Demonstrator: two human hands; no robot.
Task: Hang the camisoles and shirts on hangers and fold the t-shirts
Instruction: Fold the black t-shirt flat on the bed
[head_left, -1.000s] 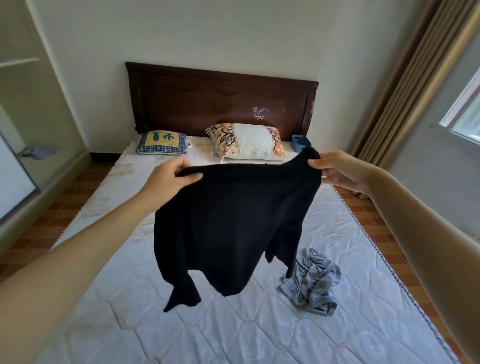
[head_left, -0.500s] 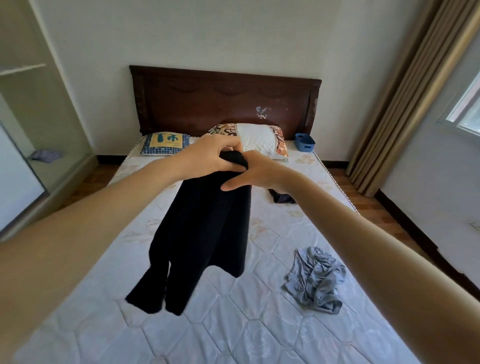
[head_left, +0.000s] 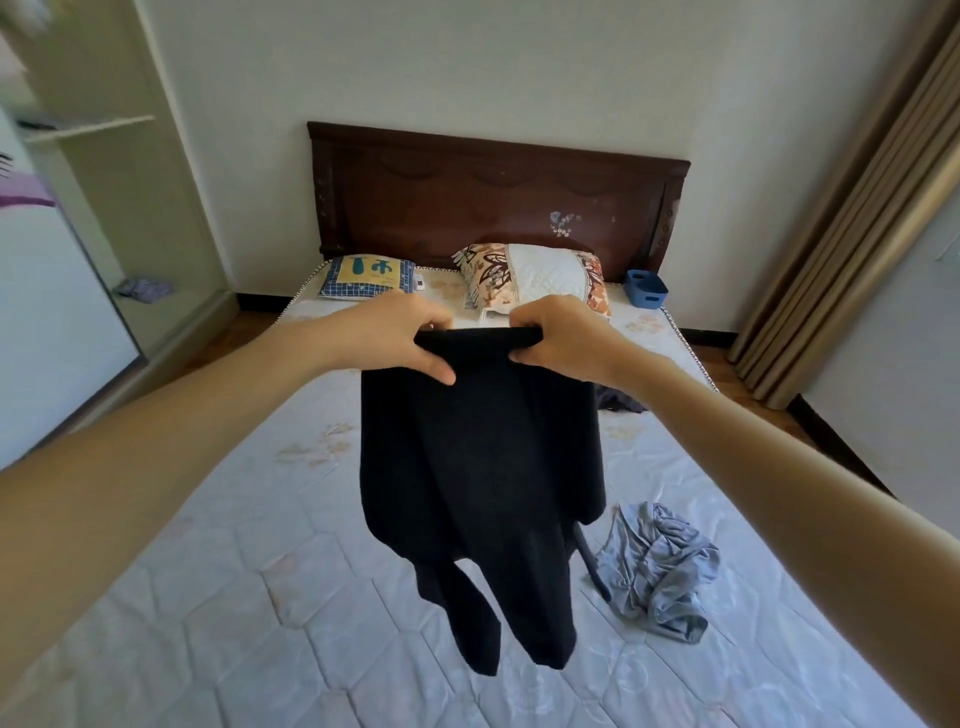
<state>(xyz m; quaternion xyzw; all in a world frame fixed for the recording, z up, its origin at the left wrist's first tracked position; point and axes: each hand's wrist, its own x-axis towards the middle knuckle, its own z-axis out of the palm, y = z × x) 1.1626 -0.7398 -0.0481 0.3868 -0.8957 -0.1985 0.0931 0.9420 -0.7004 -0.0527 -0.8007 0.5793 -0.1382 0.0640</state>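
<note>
Above the mattress (head_left: 260, 597), in the head view, a black t-shirt (head_left: 480, 467) is being held up, folded lengthwise, its top edge being gripped by the left hand (head_left: 400, 338) and right hand (head_left: 556, 338), close together. A crumpled grey garment (head_left: 657, 566) is lying on the mattress beside it.

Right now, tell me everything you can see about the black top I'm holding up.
The black top is plain, soft-looking dark fabric, folded lengthwise. The left hand and right hand grip its top edge close together. It hangs in the air above the mattress, sleeves dangling at the bottom, touching nothing else that shows.
</note>
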